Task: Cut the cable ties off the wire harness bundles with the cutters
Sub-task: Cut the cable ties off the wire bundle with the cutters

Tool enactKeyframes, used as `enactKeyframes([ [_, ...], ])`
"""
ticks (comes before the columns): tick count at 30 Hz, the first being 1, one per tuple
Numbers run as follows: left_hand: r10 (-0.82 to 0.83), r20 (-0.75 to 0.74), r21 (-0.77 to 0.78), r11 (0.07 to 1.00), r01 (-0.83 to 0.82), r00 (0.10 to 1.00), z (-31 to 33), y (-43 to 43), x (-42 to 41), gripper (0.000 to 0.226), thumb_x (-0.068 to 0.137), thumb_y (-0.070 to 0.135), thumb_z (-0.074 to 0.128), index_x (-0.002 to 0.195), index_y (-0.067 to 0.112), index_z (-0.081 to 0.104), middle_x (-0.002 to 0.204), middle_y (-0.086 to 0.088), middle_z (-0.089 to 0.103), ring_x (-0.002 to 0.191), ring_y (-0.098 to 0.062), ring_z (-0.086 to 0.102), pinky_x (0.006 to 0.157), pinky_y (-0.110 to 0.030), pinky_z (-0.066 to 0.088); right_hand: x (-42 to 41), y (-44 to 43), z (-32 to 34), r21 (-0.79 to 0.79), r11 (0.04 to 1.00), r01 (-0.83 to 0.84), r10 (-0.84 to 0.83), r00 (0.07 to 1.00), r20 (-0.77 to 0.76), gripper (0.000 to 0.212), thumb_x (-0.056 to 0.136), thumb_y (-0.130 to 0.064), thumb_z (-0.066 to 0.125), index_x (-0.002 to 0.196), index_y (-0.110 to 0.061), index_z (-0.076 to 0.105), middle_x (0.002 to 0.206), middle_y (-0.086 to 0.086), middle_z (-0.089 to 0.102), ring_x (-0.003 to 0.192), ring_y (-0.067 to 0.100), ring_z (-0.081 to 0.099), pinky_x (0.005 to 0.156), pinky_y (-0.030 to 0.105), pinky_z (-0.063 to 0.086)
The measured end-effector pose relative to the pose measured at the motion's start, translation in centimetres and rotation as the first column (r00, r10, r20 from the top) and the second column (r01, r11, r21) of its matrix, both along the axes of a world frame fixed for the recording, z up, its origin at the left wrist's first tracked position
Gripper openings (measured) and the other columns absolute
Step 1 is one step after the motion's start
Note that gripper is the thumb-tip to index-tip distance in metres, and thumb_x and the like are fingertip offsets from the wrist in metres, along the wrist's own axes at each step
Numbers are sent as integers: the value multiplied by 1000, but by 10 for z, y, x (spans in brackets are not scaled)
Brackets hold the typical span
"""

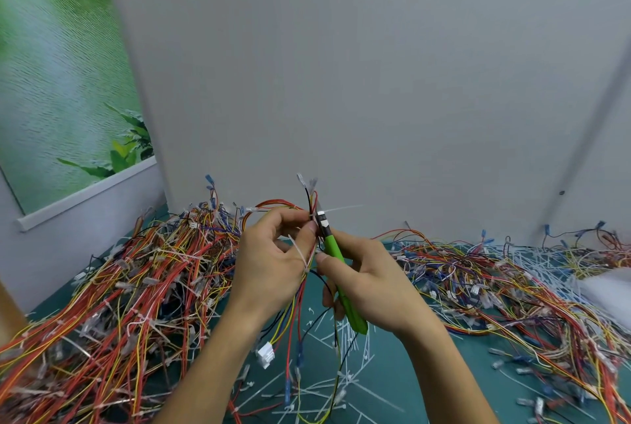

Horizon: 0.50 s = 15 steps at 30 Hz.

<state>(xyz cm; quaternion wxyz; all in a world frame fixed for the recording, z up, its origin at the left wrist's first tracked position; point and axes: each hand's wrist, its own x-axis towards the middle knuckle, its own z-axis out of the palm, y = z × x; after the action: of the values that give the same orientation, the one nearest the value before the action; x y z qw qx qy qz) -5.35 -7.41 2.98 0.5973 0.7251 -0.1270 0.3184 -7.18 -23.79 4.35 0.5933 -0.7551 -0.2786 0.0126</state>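
Gripping a thin red, yellow and black wire bundle (312, 201) upright, the left hand (273, 263) curls round it; at its 3 o'clock the right hand (372, 287) clasps green-handled cutters (334, 254), blades blurred against a white cable tie (341, 208).

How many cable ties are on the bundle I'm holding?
2: upper cable tie by the cutters, lower cable tie against the left hand; more may be hidden.
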Motion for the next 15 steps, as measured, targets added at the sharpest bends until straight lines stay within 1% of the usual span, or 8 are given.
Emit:
enactKeyframes([
  [2,0,2,-8,1000,0,1000,1,0,0,16,90,25,73,96,40,69,88,17,73,73,-5,71,60,-13,53,0,0,-1,2,1000,-2,2,1000,10,16,100,-26,55,110,-28,68,71,-13,58,57,19,67,49,37,56],
  [5,-3,1,-3,1000,3,1000,1,-1,-1,16,90,27,73,97,41,69,88,18,72,73,-6,71,59,-14,53,1,0,-2,0,1000,-2,2,1000,6,14,101,-26,55,105,-27,68,71,-11,57,55,19,66,48,36,55],
  [8,7,8,16,1000,-7,1000,1,0,-1,14,89,31,72,97,41,69,90,18,72,74,-6,71,59,-12,53,1,0,-2,13,1000,-3,3,1000,-7,14,102,-23,55,101,-26,68,75,-7,58,57,21,68,48,36,57],
  [10,5,8,22,1000,-5,1000,0,0,-1,14,90,30,72,98,42,69,91,18,72,76,-6,71,60,-12,53,1,0,-1,34,999,-13,14,999,-33,13,100,-25,56,98,-27,69,76,-5,59,58,24,69,49,37,57],
  [13,5,2,38,999,-5,1000,0,0,-1,16,91,28,72,98,42,69,92,19,72,79,-5,71,60,-12,53,1,0,1,47,999,-27,30,998,-57,13,97,-30,58,94,-30,70,71,-8,60,64,28,72,53,39,58],
  [15,10,0,45,999,-10,1000,1,-1,-1,17,92,26,73,99,41,69,92,20,72,79,-5,71,60,-11,53,1,-1,1,40,999,-24,26,998,-51,13,98,-30,58,93,-31,71,70,-10,61,65,27,72,53,39,59],
])
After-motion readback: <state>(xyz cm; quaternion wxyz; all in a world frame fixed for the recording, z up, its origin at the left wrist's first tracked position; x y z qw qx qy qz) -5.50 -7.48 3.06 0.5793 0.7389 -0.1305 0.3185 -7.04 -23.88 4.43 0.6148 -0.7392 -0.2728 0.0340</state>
